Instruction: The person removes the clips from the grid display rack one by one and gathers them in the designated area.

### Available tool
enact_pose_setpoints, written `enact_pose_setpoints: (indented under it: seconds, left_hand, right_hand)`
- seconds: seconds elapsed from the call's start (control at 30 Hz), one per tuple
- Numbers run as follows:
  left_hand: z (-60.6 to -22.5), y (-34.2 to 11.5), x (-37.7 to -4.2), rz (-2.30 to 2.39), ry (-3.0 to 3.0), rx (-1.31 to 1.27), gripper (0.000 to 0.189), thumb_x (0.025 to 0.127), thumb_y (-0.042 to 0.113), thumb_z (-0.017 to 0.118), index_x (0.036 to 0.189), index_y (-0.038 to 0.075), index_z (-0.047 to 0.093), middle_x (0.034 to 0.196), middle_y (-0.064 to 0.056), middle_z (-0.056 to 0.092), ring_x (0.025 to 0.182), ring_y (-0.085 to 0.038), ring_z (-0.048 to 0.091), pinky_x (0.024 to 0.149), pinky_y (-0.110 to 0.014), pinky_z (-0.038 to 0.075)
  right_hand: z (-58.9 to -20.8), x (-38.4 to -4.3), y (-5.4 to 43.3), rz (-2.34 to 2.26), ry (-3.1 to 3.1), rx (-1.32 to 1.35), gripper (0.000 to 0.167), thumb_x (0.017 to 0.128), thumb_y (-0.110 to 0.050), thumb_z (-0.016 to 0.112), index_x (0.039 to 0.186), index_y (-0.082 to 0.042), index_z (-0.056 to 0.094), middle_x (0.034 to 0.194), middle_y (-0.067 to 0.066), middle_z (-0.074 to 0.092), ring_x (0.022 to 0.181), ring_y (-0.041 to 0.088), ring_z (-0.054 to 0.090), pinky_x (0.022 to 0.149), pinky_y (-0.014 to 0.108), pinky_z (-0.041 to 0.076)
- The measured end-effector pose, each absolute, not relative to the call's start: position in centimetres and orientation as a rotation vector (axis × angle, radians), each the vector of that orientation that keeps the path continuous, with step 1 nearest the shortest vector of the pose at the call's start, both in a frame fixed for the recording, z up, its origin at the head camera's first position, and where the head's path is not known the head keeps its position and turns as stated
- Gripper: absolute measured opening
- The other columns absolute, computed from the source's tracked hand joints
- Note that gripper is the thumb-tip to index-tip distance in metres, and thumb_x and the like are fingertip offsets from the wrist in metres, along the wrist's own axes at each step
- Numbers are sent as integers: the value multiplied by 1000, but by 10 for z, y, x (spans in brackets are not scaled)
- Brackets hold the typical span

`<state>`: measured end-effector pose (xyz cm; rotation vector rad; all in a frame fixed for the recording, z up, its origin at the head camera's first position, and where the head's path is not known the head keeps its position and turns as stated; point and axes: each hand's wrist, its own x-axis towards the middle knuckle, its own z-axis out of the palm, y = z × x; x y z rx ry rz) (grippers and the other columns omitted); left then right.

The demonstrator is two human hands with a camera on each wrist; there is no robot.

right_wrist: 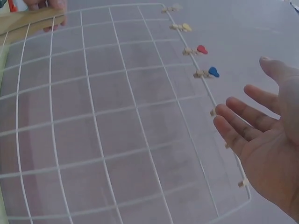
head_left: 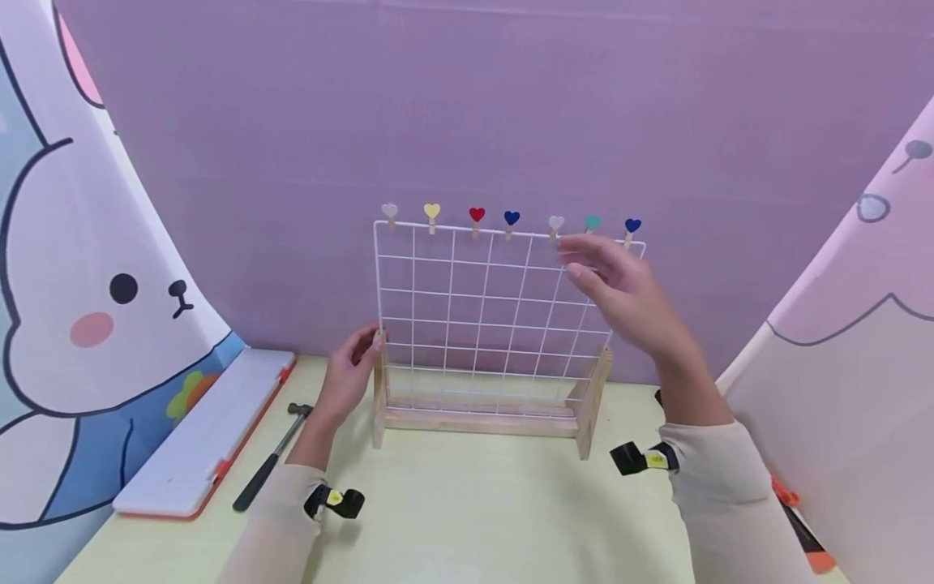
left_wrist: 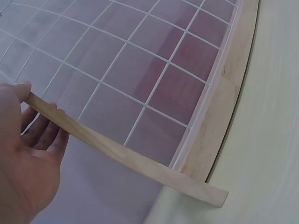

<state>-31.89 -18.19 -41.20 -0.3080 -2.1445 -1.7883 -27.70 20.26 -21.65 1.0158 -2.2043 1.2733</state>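
A white wire grid (head_left: 452, 260) stands upright in a wooden stand (head_left: 481, 422) on the table. Small clothespins with hearts line its top wire, among them a yellow one (head_left: 432, 212), a red one (head_left: 477, 214) and a dark blue one (head_left: 511, 218). My left hand (head_left: 345, 383) grips the upper end of the stand's left side post (left_wrist: 121, 154), thumb on one side and fingers on the other. Beside the top right of the grid, my right hand (head_left: 633, 302) is raised with loosely extended fingers, holding nothing. It partly hides the grid and the lower parts of some right-hand clips.
A hammer (head_left: 273, 457) lies on the table left of the stand. Farther left is a long white case (head_left: 212, 430) with an orange edge. An orange and black object (head_left: 803, 531), partly hidden, lies at the far right. Behind everything hangs a purple cloth (head_left: 496, 105).
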Motion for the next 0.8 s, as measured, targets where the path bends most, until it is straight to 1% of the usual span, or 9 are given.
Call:
enact_pose_setpoints:
  seconds: [0.07, 0.17, 0.23, 0.37, 0.43, 0.53, 0.67, 0.8]
  left_hand:
    - [-414, -182, -318, -1775, -2146, -300, 46, 108, 28, 56, 148, 5, 52, 141, -18, 62, 112, -1, 58, 93, -8, 47]
    - [-416, -182, -317, -1763, -2148, -278, 48, 108, 31, 55, 148, 6, 51, 142, -16, 62, 112, -1, 57, 92, -7, 47]
    - [-418, -182, -317, -1767, -2141, -267, 48, 108, 32, 55, 149, 7, 51, 142, -16, 62, 112, -2, 57, 91, -8, 47]
    - [-420, -181, -318, -1791, -2116, -261, 47, 108, 33, 54, 148, 9, 52, 141, -15, 62, 111, -3, 56, 90, -9, 47]
    - [-421, -180, -317, -1800, -2104, -256, 46, 108, 33, 55, 148, 9, 53, 141, -16, 62, 111, -5, 56, 90, -9, 47]
    - [-422, -180, -317, -1818, -2092, -244, 46, 108, 32, 55, 148, 9, 53, 141, -16, 62, 112, -7, 56, 89, -9, 47]
    - [-421, -176, -317, -1826, -2094, -235, 46, 108, 33, 54, 148, 11, 52, 141, -16, 61, 113, -10, 56, 90, -9, 48]
    - [-421, -173, -317, -1828, -2097, -230, 46, 109, 34, 53, 149, 12, 51, 142, -15, 61, 114, -11, 56, 91, -10, 47]
  right_hand:
    - [-215, -279, 196, 1284, -2203, 1036, 36, 105, -8, 56, 140, 1, 57, 134, 11, 65, 123, 17, 64, 102, 16, 51]
    - [-213, -281, 187, 1320, -2207, 1057, 36, 105, -9, 57, 140, 0, 57, 136, 17, 64, 125, 25, 63, 103, 17, 51]
    - [-212, -282, 181, 1354, -2211, 1059, 35, 106, -10, 57, 140, 0, 57, 136, 19, 63, 125, 25, 63, 103, 17, 51]
    - [-209, -283, 171, 1386, -2212, 1068, 35, 106, -11, 57, 139, -1, 58, 134, 16, 65, 124, 23, 65, 103, 18, 52]
    - [-207, -284, 166, 1395, -2207, 1085, 35, 106, -12, 57, 139, -1, 58, 134, 12, 65, 125, 25, 64, 104, 20, 52]
    - [-202, -285, 157, 1401, -2194, 1116, 34, 106, -12, 58, 139, -2, 59, 135, 15, 65, 127, 30, 63, 105, 22, 52]
    - [-195, -286, 146, 1426, -2186, 1121, 35, 105, -12, 58, 138, -1, 59, 136, 21, 63, 127, 32, 62, 107, 24, 52]
    - [-191, -289, 133, 1451, -2194, 1110, 34, 105, -12, 59, 137, -1, 60, 134, 18, 65, 126, 29, 63, 108, 27, 51]
